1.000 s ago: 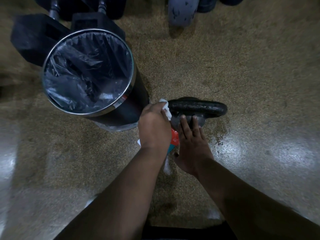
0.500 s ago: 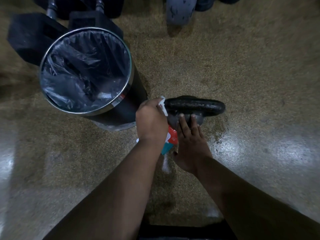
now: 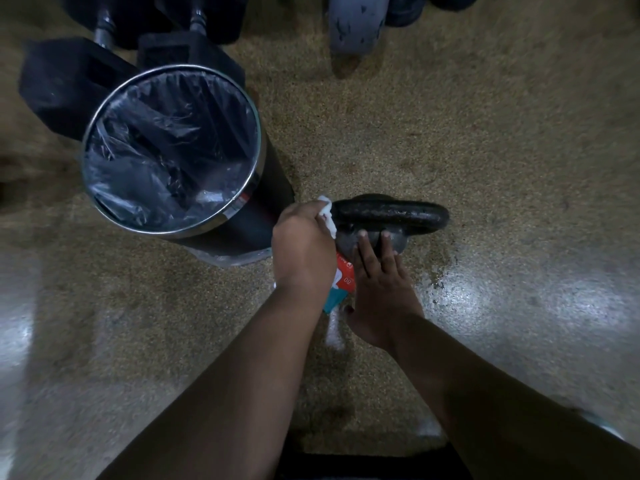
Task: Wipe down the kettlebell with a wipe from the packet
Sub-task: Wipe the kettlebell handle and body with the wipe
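Note:
A black kettlebell (image 3: 388,214) stands on the speckled floor, its handle lying left to right. My left hand (image 3: 303,245) is closed around a white wipe (image 3: 327,213) and presses it against the left end of the handle. My right hand (image 3: 379,282) lies flat with its fingertips on the near side of the kettlebell's body. The red, white and teal wipe packet (image 3: 341,284) sits on the floor between my two wrists, mostly hidden by them.
A round steel-rimmed bin (image 3: 242,209) with a dark plastic liner stands just left of the kettlebell. Black dumbbells (image 3: 69,81) lie behind the bin. A grey weight (image 3: 356,26) sits at the top edge. Shiny floor lies to the right.
My left hand with the wipe has stayed at the left end of the handle with only slight shifts. My right hand has kept its place on the kettlebell's body.

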The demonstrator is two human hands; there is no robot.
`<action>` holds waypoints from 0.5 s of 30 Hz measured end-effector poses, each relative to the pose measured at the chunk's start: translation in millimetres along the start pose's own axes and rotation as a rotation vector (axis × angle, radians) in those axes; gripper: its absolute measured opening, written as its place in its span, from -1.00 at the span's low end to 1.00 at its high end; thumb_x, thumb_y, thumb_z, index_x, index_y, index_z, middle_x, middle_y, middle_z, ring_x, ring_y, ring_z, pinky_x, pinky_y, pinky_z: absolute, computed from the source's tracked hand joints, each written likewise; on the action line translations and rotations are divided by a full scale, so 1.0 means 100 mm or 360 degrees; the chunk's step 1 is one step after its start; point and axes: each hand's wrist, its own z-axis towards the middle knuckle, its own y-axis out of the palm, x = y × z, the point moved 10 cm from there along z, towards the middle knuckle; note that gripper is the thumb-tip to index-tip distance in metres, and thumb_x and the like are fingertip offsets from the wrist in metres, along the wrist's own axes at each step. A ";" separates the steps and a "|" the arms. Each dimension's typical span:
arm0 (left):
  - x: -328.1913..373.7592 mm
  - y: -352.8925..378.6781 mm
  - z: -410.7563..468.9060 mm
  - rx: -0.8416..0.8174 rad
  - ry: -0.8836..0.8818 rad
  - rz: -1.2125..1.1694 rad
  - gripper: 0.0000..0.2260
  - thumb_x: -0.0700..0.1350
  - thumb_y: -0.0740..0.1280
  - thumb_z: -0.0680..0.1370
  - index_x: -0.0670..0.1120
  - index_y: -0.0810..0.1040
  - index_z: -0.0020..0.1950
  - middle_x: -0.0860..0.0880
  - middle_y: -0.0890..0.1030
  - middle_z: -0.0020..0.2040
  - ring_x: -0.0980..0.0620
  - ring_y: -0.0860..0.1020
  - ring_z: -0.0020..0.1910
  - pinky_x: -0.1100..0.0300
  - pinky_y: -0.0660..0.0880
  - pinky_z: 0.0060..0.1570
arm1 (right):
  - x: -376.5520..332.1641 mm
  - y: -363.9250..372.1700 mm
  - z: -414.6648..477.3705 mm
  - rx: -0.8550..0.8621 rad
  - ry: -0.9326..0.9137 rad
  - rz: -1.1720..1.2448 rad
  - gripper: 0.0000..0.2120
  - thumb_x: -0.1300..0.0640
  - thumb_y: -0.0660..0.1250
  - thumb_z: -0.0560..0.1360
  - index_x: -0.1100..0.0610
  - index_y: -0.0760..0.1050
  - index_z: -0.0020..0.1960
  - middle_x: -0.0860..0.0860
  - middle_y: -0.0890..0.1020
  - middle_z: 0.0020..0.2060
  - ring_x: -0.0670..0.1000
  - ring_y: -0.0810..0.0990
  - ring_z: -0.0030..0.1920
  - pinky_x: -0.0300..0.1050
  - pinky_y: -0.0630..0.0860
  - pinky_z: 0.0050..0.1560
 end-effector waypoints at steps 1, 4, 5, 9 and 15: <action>0.03 -0.01 -0.04 0.0013 0.0033 0.0019 -0.74 -0.26 0.26 0.63 -0.12 0.65 0.25 -0.08 0.61 0.17 0.20 0.51 -0.02 0.68 0.25 -0.10 | 0.00 0.00 0.00 0.0002 0.0003 -0.0001 -0.02 -0.23 0.20 0.51 0.19 -0.38 0.55 0.08 -0.46 0.51 0.25 -0.51 0.47 0.14 -0.22 0.54; 0.10 -0.01 -0.06 0.0034 0.0122 0.0079 -0.74 -0.24 0.26 0.64 -0.12 0.64 0.26 -0.08 0.62 0.16 0.08 0.57 0.08 0.54 0.30 0.00 | 0.00 -0.01 -0.01 0.0008 -0.0008 -0.0016 -0.02 -0.22 0.20 0.51 0.18 -0.39 0.55 0.08 -0.45 0.51 0.24 -0.50 0.47 0.12 -0.25 0.53; 0.09 -0.01 -0.03 0.0024 0.0104 0.0087 -0.73 -0.24 0.25 0.64 -0.11 0.64 0.28 -0.08 0.61 0.17 0.06 0.57 0.10 0.47 0.32 0.03 | 0.00 -0.01 -0.01 0.0006 -0.0014 -0.0013 -0.01 -0.22 0.21 0.51 0.17 -0.42 0.53 0.08 -0.45 0.51 0.24 -0.50 0.47 0.11 -0.26 0.52; 0.03 0.01 0.08 -0.0019 0.0030 0.0100 -0.71 -0.24 0.24 0.64 -0.08 0.64 0.29 -0.08 0.61 0.21 0.04 0.57 0.15 0.41 0.34 0.07 | 0.00 -0.03 -0.01 0.0006 -0.0014 0.0001 0.00 -0.22 0.20 0.51 0.17 -0.50 0.47 0.08 -0.46 0.50 0.25 -0.49 0.47 0.12 -0.26 0.53; 0.13 0.01 0.00 -0.0016 0.0139 0.0116 -0.73 -0.25 0.24 0.64 -0.12 0.65 0.26 -0.09 0.63 0.17 0.02 0.60 0.11 0.33 0.43 0.09 | 0.00 0.00 0.00 -0.0007 -0.0006 -0.0025 -0.03 -0.21 0.19 0.52 0.17 -0.44 0.52 0.09 -0.48 0.49 0.25 -0.51 0.46 0.11 -0.28 0.50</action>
